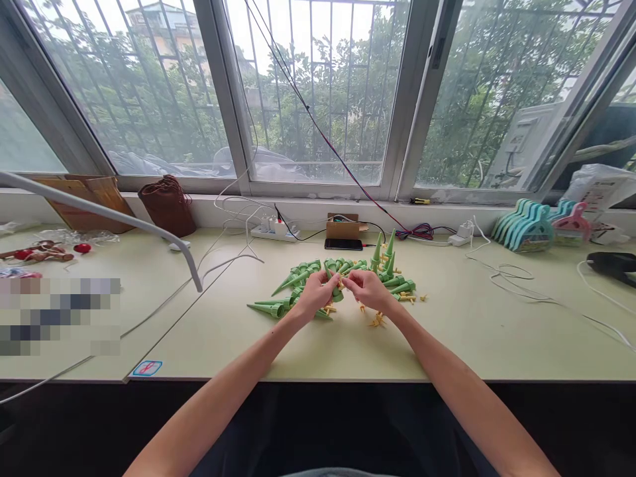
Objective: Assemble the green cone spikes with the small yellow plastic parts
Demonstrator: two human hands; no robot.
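Observation:
My left hand is closed around a green plastic watering spike, its wide end pointing down toward the table. My right hand meets it, fingertips pinched on a small yellow valve at the spike's side; the fingers partly cover it. Around both hands lie several more green spikes, with a few standing point up behind my right hand. Loose yellow valves are scattered on the table just below my right hand, and some lie among the spikes to the right.
A black phone lies before a small cardboard box. Behind the spikes runs a white power strip with cables. Teal hangers stand at the right, a brown pouch at the left. A grey curved rod crosses the left foreground.

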